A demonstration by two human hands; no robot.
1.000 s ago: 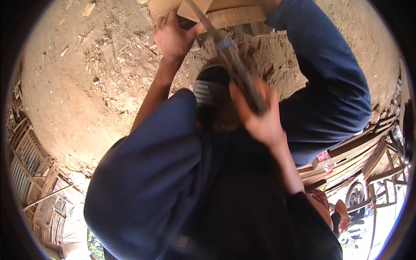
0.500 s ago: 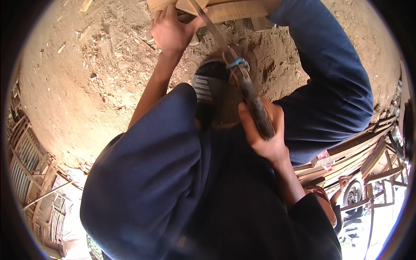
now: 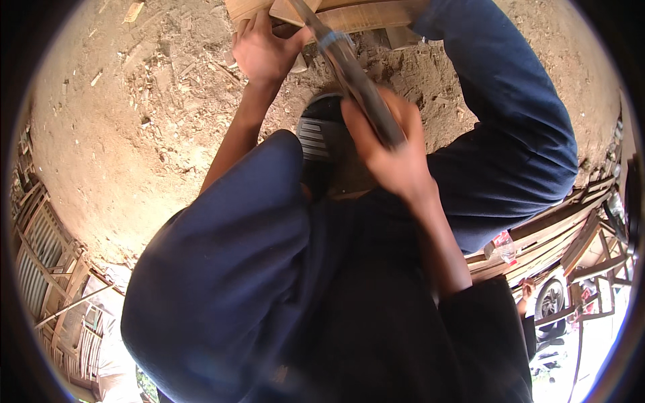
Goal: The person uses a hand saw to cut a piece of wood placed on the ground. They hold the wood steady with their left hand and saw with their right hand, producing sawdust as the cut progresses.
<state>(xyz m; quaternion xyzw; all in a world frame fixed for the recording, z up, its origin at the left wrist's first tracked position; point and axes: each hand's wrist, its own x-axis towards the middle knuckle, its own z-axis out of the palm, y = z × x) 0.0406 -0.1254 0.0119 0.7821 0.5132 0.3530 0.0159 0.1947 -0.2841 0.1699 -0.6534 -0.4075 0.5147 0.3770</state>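
Note:
My right hand is wrapped round the dark, worn handle of a saw. A blue tie binds the handle where the narrow metal blade begins. The blade runs up and left to a small wooden piece at the top edge, where its far end is out of the picture. My left hand grips the wooden piece just left of the blade, its fingers curled over the wood. Behind it lies a longer curved plank.
A dark sandal with pale stripes is below the saw. Wood chips litter the dirt floor. Stacked planks lie at the right, near another person's hand and a wheel. A slatted wooden structure stands at the left.
My right hand has pushed the saw forward and up to the left, bringing the blue tie nearer the wood. My left hand stays almost in place.

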